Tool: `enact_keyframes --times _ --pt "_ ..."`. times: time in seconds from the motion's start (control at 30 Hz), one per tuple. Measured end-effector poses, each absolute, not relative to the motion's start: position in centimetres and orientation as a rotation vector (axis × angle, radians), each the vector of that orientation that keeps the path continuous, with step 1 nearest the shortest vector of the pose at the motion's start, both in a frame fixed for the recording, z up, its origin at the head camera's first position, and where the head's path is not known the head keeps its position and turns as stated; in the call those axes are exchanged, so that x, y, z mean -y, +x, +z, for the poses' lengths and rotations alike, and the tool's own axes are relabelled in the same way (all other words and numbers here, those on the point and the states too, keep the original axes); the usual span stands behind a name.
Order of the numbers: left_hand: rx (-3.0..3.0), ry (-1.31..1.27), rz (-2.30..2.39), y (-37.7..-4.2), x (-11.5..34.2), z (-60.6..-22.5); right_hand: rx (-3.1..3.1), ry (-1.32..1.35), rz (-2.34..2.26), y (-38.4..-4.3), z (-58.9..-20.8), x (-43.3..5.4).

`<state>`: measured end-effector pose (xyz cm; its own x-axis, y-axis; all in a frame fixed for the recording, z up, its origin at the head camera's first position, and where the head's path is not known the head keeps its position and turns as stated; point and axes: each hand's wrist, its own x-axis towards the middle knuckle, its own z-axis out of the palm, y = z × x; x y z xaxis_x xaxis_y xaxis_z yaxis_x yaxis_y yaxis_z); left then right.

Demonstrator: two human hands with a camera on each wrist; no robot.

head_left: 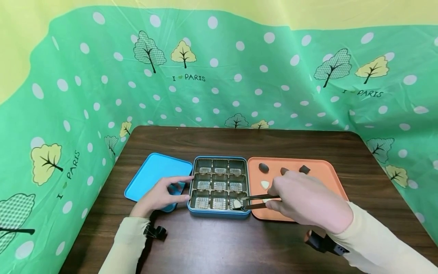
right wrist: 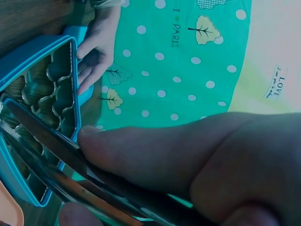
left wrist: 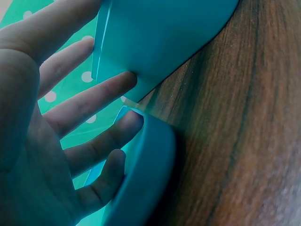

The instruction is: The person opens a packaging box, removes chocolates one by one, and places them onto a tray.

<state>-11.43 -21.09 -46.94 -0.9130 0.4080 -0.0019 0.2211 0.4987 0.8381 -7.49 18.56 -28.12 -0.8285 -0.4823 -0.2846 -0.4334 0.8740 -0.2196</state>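
My right hand [head_left: 308, 199] grips black tongs [head_left: 261, 197] whose tips reach into the front right compartment of a blue box [head_left: 219, 215]. A small white piece [head_left: 237, 204] is at the tong tips, inside that compartment; whether it touches the bottom I cannot tell. The box has a dark insert with several square compartments. At the box's left side my left hand [head_left: 158, 196] has thumb and forefinger extended to the rim, the other fingers over the blue lid [head_left: 154, 173]. In the left wrist view, those fingers [left wrist: 108, 89] are spread and loosely bent.
Right of the box lies an orange tray [head_left: 325, 164], partly hidden by my right hand. On it are a dark oval piece [head_left: 263, 168], a dark square piece [head_left: 304, 169] and a white heart-shaped piece [head_left: 265, 185]. A green patterned cloth [head_left: 219, 87] stands behind the brown table [head_left: 205, 249].
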Motion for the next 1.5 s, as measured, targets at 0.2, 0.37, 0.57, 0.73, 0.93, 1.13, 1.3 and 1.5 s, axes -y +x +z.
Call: enact_keyframes --times 0.2,0.37,0.57,0.73,0.93,1.13,1.3,1.5 --pt "-2.552 0.551 1.374 -11.5 21.2 -46.9 -2.689 -0.674 -0.184 -7.8 -28.1 -18.0" --pt "-2.544 0.561 1.378 -11.5 21.1 -46.9 -2.689 -0.701 -0.174 -7.9 -28.4 -17.6" --pt "-2.544 0.547 1.383 -11.3 21.2 -46.9 -2.695 -0.746 -0.255 -8.0 -28.7 -18.1" --pt "-2.548 0.536 1.369 -11.3 21.2 -46.8 -2.683 -0.779 -0.325 -8.1 -29.1 -19.2" --pt "-2.541 0.536 1.374 -11.4 21.1 -46.8 -2.673 -0.828 -0.432 -8.7 -29.5 -20.4" --pt "-2.544 0.543 1.373 -11.4 21.1 -46.9 -2.694 -0.894 -0.475 -8.7 -29.4 -21.7" --pt "-2.541 0.552 1.381 -11.4 21.1 -46.8 -2.664 -0.909 -0.543 -8.8 -29.1 -22.5" --pt "-2.544 0.532 1.375 -11.3 21.0 -46.8 -2.623 -0.828 -0.605 -8.7 -28.6 -23.4"
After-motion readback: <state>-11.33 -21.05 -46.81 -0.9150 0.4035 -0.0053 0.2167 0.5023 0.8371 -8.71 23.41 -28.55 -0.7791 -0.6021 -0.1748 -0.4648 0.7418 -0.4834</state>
